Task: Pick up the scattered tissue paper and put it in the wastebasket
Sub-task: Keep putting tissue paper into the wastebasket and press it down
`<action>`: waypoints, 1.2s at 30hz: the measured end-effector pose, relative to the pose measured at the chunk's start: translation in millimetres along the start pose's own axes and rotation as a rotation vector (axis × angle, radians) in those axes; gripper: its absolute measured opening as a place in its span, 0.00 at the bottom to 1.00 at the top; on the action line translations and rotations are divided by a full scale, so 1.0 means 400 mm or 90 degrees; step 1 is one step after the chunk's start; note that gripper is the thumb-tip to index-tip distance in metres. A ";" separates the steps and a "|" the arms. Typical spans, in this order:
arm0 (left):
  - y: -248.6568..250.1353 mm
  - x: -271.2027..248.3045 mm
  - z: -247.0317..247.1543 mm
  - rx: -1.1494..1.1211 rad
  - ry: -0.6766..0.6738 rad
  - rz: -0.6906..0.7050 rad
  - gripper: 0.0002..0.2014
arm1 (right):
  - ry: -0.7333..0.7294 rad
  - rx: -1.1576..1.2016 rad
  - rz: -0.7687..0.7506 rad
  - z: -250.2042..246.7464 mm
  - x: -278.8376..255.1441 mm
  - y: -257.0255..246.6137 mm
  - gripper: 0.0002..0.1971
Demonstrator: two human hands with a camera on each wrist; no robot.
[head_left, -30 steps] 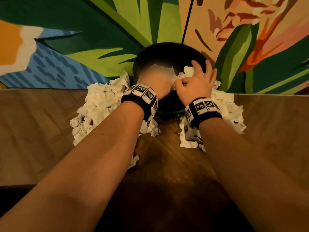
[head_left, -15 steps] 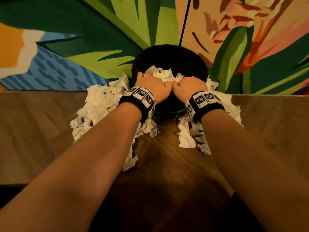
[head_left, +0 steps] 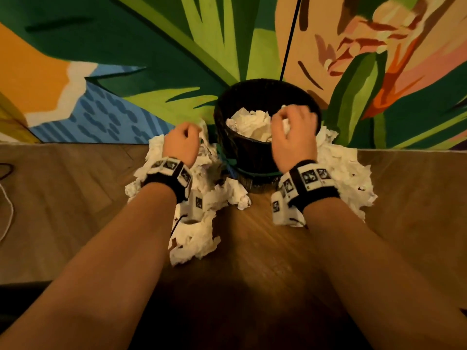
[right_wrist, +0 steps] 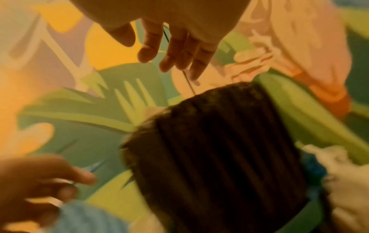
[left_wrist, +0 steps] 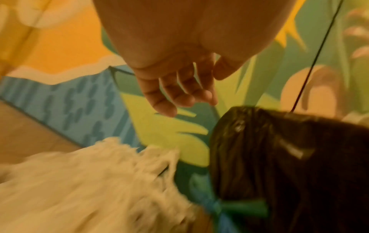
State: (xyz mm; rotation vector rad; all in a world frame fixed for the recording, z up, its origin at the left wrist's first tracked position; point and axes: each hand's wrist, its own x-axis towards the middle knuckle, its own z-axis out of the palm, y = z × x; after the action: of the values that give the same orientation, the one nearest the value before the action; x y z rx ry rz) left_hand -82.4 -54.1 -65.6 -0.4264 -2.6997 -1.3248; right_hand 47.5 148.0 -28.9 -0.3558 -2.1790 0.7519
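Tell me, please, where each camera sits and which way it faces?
Head: worn high, faces down and forward at the wastebasket by the mural; both forearms, both hands.
Left wrist: along the left hand, fingers relaxed, over tissue.
Right wrist: along the right hand above the wastebasket.
Shared: all three show the wastebasket.

My head camera looks forward and down along both forearms at the wastebasket point(head_left: 267, 147), standing at twelve o'clock against the painted wall point(head_left: 126, 59). My left wrist camera sits close, with the wastebasket point(left_wrist: 289, 165) at four o'clock. My right wrist camera has it at six o'clock. All three views share them.
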 end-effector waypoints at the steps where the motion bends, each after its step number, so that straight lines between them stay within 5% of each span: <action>1: -0.037 -0.025 0.002 0.046 -0.032 -0.039 0.16 | -0.034 0.036 -0.015 0.022 -0.022 -0.039 0.10; 5: -0.156 -0.174 0.051 0.240 -0.219 -0.162 0.16 | -0.308 0.038 -0.054 0.127 -0.165 -0.098 0.10; 10: -0.229 -0.366 0.108 0.438 -0.463 -0.196 0.31 | -0.641 -0.101 0.108 0.203 -0.378 0.011 0.13; 13: -0.256 -0.417 0.116 0.438 -0.458 -0.235 0.31 | -0.728 -0.129 0.177 0.200 -0.484 0.086 0.11; 17: -0.271 -0.405 0.122 0.320 -0.380 -0.304 0.14 | -0.789 -0.162 0.248 0.176 -0.546 0.159 0.09; 23: -0.221 -0.392 0.155 0.016 -0.271 -0.316 0.06 | -0.665 0.001 0.401 0.181 -0.538 0.187 0.08; 27: -0.182 -0.373 0.172 -0.109 -0.258 -0.290 0.06 | -0.546 0.246 0.458 0.217 -0.501 0.136 0.24; 30: -0.174 -0.354 0.173 -0.162 -0.242 -0.283 0.12 | -0.503 0.228 0.418 0.230 -0.481 0.117 0.25; 33: -0.184 -0.341 0.163 -0.189 -0.197 -0.294 0.12 | -0.458 0.145 0.385 0.225 -0.459 0.123 0.16; 36: -0.211 -0.329 0.140 -0.149 -0.113 -0.312 0.13 | -0.411 0.110 0.462 0.205 -0.441 0.132 0.12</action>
State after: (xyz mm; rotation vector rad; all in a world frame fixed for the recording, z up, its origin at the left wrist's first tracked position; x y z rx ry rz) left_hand 20.3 -85.8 -192.2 0.1243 -2.9226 -1.8124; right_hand 100.4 73.1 -208.4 -0.9434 -2.5470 1.6210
